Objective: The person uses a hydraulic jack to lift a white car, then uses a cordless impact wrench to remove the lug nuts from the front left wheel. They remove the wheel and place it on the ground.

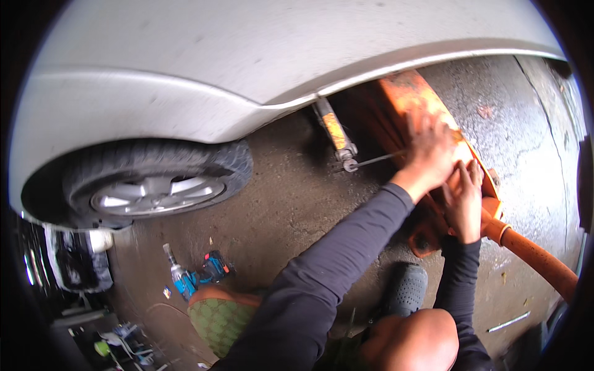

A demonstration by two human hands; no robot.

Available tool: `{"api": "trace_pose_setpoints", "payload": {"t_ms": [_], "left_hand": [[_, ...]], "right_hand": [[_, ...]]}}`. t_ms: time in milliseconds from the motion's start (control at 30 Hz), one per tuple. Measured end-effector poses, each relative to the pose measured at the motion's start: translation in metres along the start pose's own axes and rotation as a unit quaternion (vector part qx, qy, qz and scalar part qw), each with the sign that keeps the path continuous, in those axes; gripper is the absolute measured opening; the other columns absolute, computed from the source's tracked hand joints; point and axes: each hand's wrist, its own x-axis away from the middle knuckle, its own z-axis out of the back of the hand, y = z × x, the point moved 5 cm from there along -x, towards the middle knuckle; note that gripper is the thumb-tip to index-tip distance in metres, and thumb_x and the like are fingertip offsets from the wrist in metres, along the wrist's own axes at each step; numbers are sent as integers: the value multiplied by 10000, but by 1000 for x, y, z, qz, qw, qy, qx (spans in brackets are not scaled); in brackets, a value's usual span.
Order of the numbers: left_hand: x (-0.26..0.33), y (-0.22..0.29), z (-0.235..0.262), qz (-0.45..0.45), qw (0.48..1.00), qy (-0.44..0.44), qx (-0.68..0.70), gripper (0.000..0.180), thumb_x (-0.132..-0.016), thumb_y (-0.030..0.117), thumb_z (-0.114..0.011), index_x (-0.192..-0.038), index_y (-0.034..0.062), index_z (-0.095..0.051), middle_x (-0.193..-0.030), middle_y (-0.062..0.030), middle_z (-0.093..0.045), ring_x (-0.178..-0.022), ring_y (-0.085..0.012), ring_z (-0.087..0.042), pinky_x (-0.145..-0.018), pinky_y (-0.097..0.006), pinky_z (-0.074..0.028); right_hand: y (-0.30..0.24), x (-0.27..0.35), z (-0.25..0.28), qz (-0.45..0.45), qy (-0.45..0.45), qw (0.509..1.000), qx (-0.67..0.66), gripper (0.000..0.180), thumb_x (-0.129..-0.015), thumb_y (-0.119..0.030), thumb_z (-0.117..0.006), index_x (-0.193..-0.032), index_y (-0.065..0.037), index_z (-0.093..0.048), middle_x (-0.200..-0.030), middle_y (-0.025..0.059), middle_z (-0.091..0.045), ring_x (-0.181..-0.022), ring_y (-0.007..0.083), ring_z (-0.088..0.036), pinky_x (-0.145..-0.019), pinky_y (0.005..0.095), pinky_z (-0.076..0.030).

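A large orange floor jack reaches under the sill of a silver car. My left hand lies on its upper body with the fingers spread; motion blurs them a little. Just nearer, my right hand rests against the jack's rear part, fingers stretched forward; part of its palm side is hidden. To the left, a scissor jack with a yellow-orange label stands at the car's sill. A thin metal rod runs from its end toward my left wrist, where its far end is hidden.
The car's wheel is at left. A blue cordless impact wrench lies on the wet concrete floor. The floor jack's long handle slopes to the right. My grey clog is between my arms. Assorted clutter fills the lower left.
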Motion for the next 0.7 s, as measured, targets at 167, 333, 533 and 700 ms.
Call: {"api": "trace_pose_setpoints", "payload": {"t_ms": [167, 333, 533, 700], "left_hand": [[0, 87, 120, -116, 942, 158, 273, 325, -832, 169, -667, -1068, 14, -507, -819, -136, -603, -668, -302, -630, -604, -418, -503], [97, -35, 164, 219, 672, 305, 638, 298, -1009, 297, -500, -1124, 24, -468, -919, -139, -626, -739, -292, -678, -694, -448, -602], [293, -198, 156, 535, 401, 546, 505, 503, -1060, 358, -242, -1379, -22, -159, -1116, -186, -445, -1165, -368, -563, -1031, -471, -479], [370, -228, 119, 591, 277, 543, 528, 525, -1058, 368, -267, -1332, -79, -235, -1118, -177, -460, -1082, -362, -615, -1035, -469, -484]], "right_hand": [[-14, 61, -40, -58, -94, 905, -411, 624, -860, -253, -684, -1383, -10, -448, -1325, 212, -546, -1181, 352, -561, -1008, 415, -441], [-110, 74, -80, -172, -299, 589, -731, 629, -902, -216, -632, -1443, -64, -351, -1285, 181, -575, -1054, 286, -640, -913, 415, -518], [-164, 44, -130, -215, -339, 458, -793, 328, -965, -50, -486, -1285, 20, -454, -1103, 160, -642, -918, 239, -674, -810, 363, -583], [-172, 53, -180, -251, -291, 521, -762, 265, -970, -21, -501, -1219, 69, -499, -1108, 155, -649, -900, 191, -673, -805, 313, -588]]}}
